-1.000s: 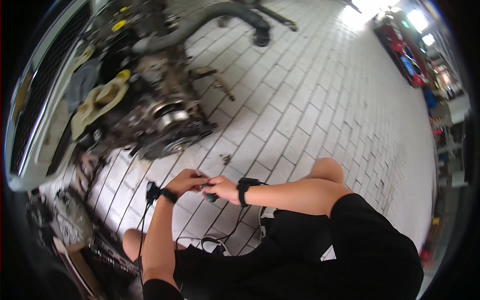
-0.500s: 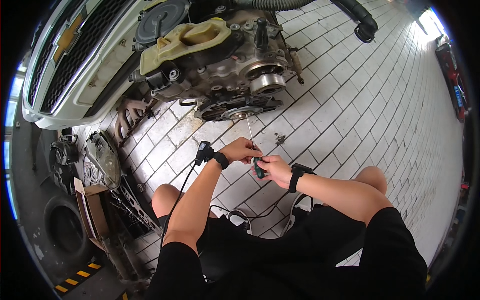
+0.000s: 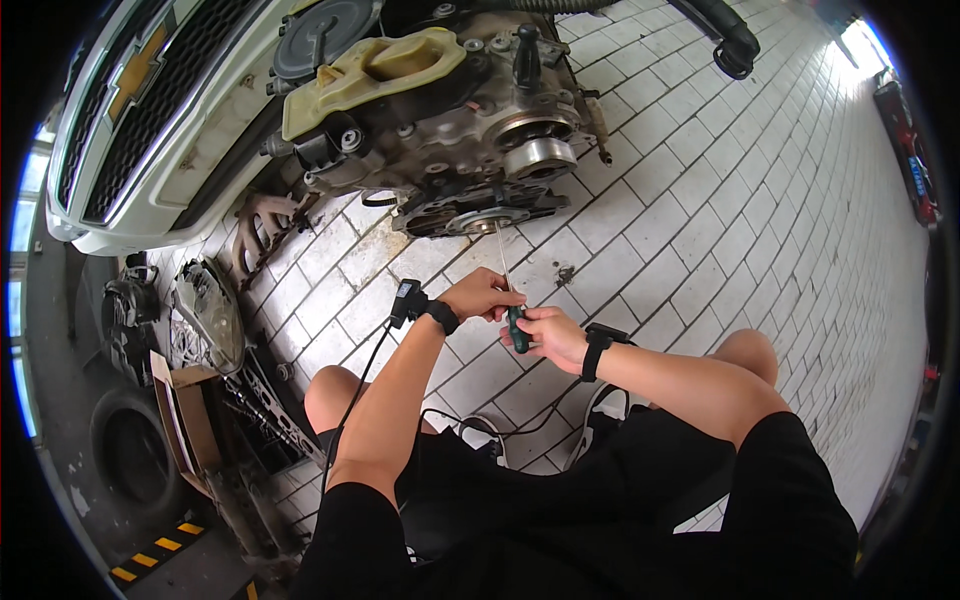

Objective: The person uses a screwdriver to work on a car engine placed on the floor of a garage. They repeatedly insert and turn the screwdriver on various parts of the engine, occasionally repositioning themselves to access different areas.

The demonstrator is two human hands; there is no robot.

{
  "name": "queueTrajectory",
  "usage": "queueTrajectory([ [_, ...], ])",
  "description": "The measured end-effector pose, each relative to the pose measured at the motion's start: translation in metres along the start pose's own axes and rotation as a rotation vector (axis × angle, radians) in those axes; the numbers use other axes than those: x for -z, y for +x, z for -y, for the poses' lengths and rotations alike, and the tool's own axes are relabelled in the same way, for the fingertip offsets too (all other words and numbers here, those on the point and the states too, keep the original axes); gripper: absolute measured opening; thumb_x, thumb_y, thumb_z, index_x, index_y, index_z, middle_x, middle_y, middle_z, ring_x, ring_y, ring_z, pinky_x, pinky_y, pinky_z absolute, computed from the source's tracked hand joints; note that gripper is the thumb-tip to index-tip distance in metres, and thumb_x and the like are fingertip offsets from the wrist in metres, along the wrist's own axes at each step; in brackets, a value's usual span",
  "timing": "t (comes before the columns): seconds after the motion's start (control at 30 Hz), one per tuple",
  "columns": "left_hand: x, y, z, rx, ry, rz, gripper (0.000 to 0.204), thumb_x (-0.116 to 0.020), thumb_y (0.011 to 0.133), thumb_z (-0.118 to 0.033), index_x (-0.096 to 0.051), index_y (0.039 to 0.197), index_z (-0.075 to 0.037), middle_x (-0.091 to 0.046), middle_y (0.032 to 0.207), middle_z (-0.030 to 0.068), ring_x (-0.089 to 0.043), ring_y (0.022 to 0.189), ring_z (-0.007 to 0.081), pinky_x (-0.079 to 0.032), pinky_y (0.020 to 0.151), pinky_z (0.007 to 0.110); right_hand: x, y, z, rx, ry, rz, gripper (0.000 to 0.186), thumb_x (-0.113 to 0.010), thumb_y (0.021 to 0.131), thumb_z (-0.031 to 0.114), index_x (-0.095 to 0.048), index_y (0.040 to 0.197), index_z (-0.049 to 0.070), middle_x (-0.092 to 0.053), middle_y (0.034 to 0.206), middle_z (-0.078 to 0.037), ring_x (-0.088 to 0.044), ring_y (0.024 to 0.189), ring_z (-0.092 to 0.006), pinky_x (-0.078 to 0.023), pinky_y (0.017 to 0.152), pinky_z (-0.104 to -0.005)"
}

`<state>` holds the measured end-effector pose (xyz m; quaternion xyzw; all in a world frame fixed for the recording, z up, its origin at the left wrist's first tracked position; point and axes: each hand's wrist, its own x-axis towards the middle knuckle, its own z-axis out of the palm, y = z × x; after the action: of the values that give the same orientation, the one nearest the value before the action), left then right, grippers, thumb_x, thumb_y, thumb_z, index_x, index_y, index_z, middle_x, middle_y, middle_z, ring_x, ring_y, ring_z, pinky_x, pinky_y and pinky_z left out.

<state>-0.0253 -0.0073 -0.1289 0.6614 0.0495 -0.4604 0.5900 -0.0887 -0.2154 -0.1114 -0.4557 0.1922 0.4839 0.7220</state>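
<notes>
A screwdriver with a dark green handle (image 3: 517, 331) and a long thin metal shaft is between my two hands. My right hand (image 3: 550, 336) is closed around the handle. Just beyond it, my left hand (image 3: 482, 295) is closed where shaft and handle meet, its thumb laid across. Away from me the shaft runs to the round opening (image 3: 492, 224) at the lower front of a dirty metal engine (image 3: 440, 165), and its tip appears to touch there. The exact contact of the tip is too small to make out.
A white car front with a black grille (image 3: 140, 110) stands at the far left. Beside it lie an exhaust manifold (image 3: 262, 232), a headlight (image 3: 207, 312), a cardboard box (image 3: 188, 415) and a tyre (image 3: 135, 445). A black hose (image 3: 725, 35) hangs at the upper right, above white floor tiles.
Both hands keep their hold on the screwdriver, with only a very slight shift. The view has tilted a little, so the engine sits slightly differently in the picture.
</notes>
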Motion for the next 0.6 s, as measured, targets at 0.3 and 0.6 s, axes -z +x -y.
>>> queueTrajectory([
  [0.3,-0.016,-0.012,-0.010,0.062,0.251,-0.318,0.059,-0.080,0.085,-0.058,-0.069,0.072,-0.002,-0.063,0.056,0.0063,-0.062,0.048,0.0125,-0.045,0.043,0.026,-0.015,-0.001,0.002,0.013,-0.147,-0.114,0.020,-0.070,0.100,0.019,-0.062,0.109,0.003,-0.067,0.098,-0.008,-0.070,0.086,-0.0187,-0.061,0.074,-0.0354],
  [0.6,-0.123,-0.105,-0.015,0.102,0.521,-0.557,0.070,-0.073,0.086,-0.064,-0.075,0.110,0.001,-0.074,0.079,0.0226,-0.076,0.085,0.0408,-0.059,0.080,0.045,-0.075,-0.093,-0.044,-0.133,0.085,-0.230,0.024,-0.059,0.101,0.006,-0.057,0.125,0.003,-0.066,0.106,-0.008,-0.069,0.092,-0.0202,-0.062,0.077,-0.0374],
])
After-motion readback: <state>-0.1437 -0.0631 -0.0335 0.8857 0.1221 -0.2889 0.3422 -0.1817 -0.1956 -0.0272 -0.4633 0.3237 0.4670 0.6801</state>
